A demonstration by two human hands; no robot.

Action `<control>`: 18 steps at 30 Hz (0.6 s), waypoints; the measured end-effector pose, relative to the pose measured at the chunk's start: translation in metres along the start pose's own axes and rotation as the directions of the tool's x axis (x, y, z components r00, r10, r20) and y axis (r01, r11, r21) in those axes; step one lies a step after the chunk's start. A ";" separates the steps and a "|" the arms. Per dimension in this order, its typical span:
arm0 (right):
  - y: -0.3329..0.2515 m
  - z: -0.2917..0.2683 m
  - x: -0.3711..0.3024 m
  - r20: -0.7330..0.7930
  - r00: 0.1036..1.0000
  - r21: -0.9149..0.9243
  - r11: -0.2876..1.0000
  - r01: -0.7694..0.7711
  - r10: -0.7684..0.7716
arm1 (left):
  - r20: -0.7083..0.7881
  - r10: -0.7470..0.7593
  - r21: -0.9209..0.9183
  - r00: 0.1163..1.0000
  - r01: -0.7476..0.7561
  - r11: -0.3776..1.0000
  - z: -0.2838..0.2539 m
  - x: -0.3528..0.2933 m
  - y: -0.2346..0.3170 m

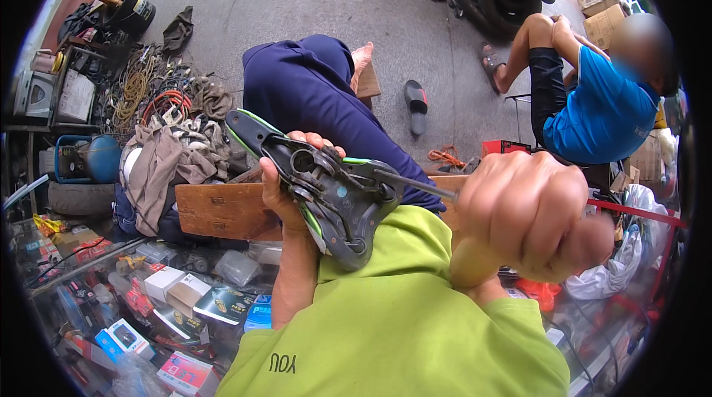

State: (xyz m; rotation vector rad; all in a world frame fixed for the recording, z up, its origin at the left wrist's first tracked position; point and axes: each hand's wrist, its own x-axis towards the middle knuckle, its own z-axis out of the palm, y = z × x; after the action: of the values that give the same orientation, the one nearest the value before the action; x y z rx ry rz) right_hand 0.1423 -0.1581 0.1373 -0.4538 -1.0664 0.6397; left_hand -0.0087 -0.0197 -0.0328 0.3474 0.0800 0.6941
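Observation:
My left hand (276,186) grips a black moulded plastic part (337,208) with bright green edges, held tilted in front of my chest. Its kind is unclear; recesses, screw holes and a bracket-like piece show on the side facing up. My right hand (530,215) is a closed fist, slightly blurred, around what looks like a screwdriver (423,185). Only the thin metal shaft shows, as the fist hides the handle. The shaft points left and its tip reaches the right-hand end of the black part.
A wooden board (226,212) lies beyond my lap. Boxed goods (185,371) fill a glass case at lower left. Cables (133,89) and cloths (152,174) are heaped at left. A person in a blue shirt (604,111) sits at right, near a black slipper (417,108).

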 end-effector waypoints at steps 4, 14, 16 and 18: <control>0.007 -0.036 0.013 0.538 0.842 0.331 0.927 -0.177 -0.031 | -0.005 0.016 -0.009 1.000 -0.017 1.000 -0.003 -0.002 0.000; -0.011 0.009 -0.020 -0.099 0.946 -0.985 0.166 -0.049 -0.308 | 0.010 0.002 0.016 1.000 -0.002 1.000 -0.005 -0.002 0.003; -0.039 0.004 -0.018 -0.018 0.998 -0.996 0.089 -0.013 -0.059 | -0.024 0.002 0.035 1.000 -0.002 0.999 0.001 -0.004 0.004; -0.069 0.012 -0.017 -0.015 0.976 -0.999 0.032 -0.022 0.218 | -0.022 -0.014 0.022 1.000 0.014 1.000 0.003 -0.002 0.001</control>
State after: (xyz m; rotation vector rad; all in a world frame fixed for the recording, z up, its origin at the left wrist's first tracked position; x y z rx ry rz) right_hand 0.1434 -0.2199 0.1748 -1.8474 -1.5404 -0.1252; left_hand -0.0102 -0.0211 -0.0298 0.3598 0.1112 0.6836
